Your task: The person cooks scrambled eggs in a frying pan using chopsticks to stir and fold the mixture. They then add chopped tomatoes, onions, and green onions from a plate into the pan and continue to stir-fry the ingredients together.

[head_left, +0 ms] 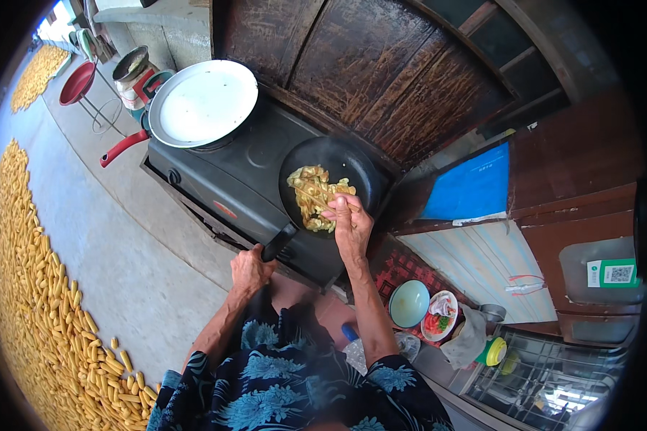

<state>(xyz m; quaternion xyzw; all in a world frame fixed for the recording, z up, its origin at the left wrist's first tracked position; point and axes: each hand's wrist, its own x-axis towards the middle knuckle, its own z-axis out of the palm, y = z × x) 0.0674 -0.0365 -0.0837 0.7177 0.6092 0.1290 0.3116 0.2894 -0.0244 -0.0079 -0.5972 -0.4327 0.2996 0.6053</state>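
Note:
A black frying pan (363, 172) sits on the right burner of the dark gas stove (226, 172). Its black handle (279, 242) points toward me, and my left hand (251, 270) is wrapped round the end of it. Yellow, browned pieces of food that look like scrambled egg (310, 188) lie in the pan's left half. My right hand (352, 224) is over the pan's near edge, fingers pinched round thin chopsticks (310, 195) that reach into the food. The fingers partly hide the sticks.
A white lid or pan (205, 104) with a red handle (124, 148) covers the left burner. At right stand a pale green bowl (410, 303) and a bowl of cut red and green vegetables (439, 316). Corn cobs (57, 323) spread over the floor at left. A wooden panel (366, 65) rises behind the stove.

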